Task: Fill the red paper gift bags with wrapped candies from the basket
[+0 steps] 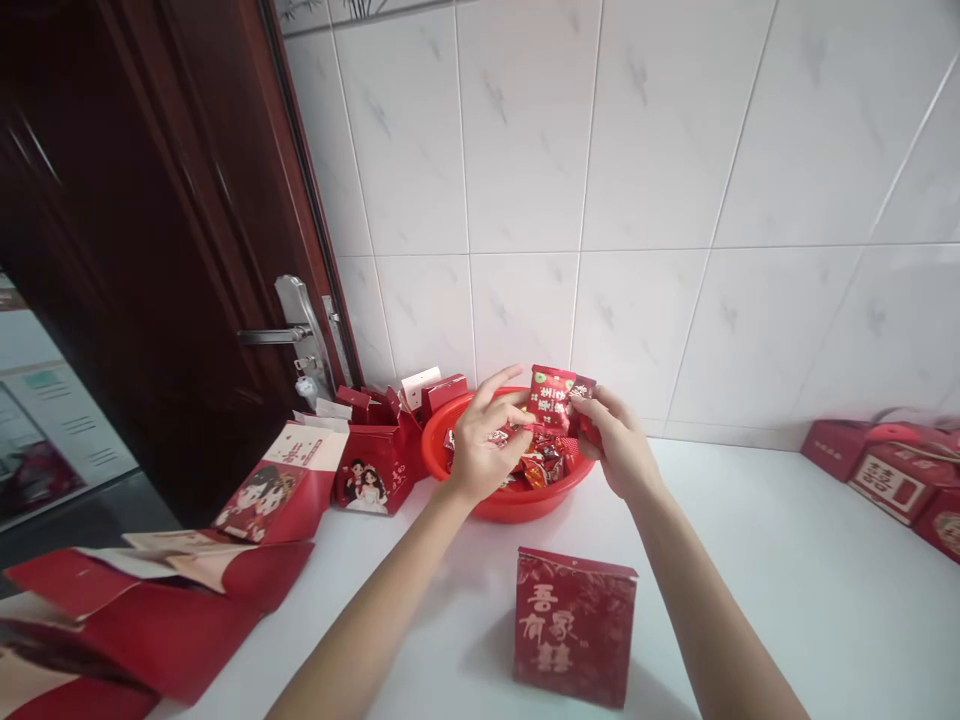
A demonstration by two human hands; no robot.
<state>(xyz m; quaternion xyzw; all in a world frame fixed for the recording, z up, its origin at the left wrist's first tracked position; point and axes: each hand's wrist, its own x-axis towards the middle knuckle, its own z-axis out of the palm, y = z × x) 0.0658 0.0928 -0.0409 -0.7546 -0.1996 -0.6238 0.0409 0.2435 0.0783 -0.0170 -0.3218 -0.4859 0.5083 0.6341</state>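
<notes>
Above a red plastic basin [517, 512], my two hands hold small red snack packets up in front of me. My left hand [484, 440] pinches the left edge of a red packet [551, 397] with pale printed characters; its other fingers are spread. My right hand [619, 440] is closed around the right side, with a darker red packet [581, 388] partly behind its fingers. Wrapped sweets [536, 472] fill the basin below. Nearer to me, between my forearms, a dark red gift box [576, 630] with gold characters stands upright on the white table [720, 540].
Several red gift boxes [371, 470] with open flaps crowd the left side, some [165, 610] close to the front edge. Finished-looking handled boxes [892, 480] line the far right. A tiled wall [525, 180] rises behind; a dark door with a metal handle [277, 336] is at left.
</notes>
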